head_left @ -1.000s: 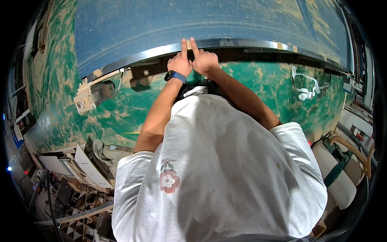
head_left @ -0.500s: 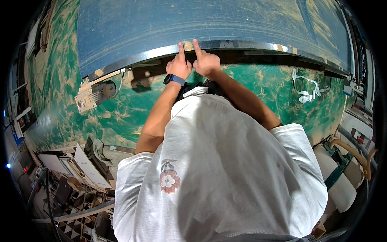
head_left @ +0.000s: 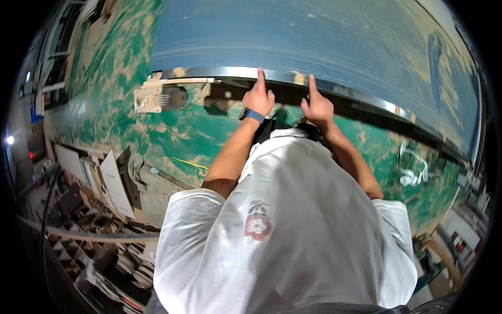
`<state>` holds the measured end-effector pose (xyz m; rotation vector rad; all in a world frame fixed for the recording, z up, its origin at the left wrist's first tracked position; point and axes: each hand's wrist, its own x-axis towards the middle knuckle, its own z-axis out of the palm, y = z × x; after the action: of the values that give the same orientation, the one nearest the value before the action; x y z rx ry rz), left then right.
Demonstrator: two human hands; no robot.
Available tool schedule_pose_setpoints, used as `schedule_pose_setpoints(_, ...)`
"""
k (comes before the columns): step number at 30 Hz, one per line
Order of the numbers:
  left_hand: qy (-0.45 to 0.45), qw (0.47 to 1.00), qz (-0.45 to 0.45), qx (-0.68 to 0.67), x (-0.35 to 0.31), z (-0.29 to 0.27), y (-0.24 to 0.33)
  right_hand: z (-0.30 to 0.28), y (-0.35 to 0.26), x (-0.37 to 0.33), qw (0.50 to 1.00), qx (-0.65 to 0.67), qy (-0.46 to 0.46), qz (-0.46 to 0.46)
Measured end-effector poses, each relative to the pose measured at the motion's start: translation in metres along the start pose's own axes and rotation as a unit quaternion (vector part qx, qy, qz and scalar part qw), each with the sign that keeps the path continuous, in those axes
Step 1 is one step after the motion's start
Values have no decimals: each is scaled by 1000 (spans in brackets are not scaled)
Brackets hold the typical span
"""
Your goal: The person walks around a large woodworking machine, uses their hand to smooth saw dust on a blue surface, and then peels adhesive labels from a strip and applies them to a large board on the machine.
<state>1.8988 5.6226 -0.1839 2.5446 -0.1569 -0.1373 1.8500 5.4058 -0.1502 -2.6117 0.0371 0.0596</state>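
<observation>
A wide blue conveyor belt (head_left: 293, 31), dusted with tan powder, stretches across the far side behind a shiny metal edge rail (head_left: 230, 73). My left hand (head_left: 259, 99) points at this rail, its index fingertip on or just over it and its other fingers mostly curled. On the far side of a tan patch (head_left: 299, 78) on the rail, my right hand (head_left: 318, 108) points the same way, index finger stretched and thumb apart. Neither hand holds anything. A dark watch with a blue band (head_left: 252, 114) is on my left wrist.
A dusty motor (head_left: 162, 99) sits under the belt's left end. White strips (head_left: 412, 166) lie on the green floor (head_left: 180, 133) at right. Leaning boards (head_left: 116, 183) and a bin of scrap pieces (head_left: 117, 280) are at lower left.
My hands have moved apart along the rail; the left one has slid left, away from the tan patch, while the right finger stays beside it. The whole view has shifted and tilted.
</observation>
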Motion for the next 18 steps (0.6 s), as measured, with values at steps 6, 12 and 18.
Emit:
schedule_pose_setpoints(6,235,956,-175,-7,-9,-81,-117,28,-34,-7,996,62,44,-35)
schedule_pose_setpoints(12,258,938,-38,228,34,-147,-193,79,-117,49,983,74,75,-153)
schedule_pose_setpoints(18,102,976,62,183,53,-155,-220,122,-224,73,983,111,98,-105)
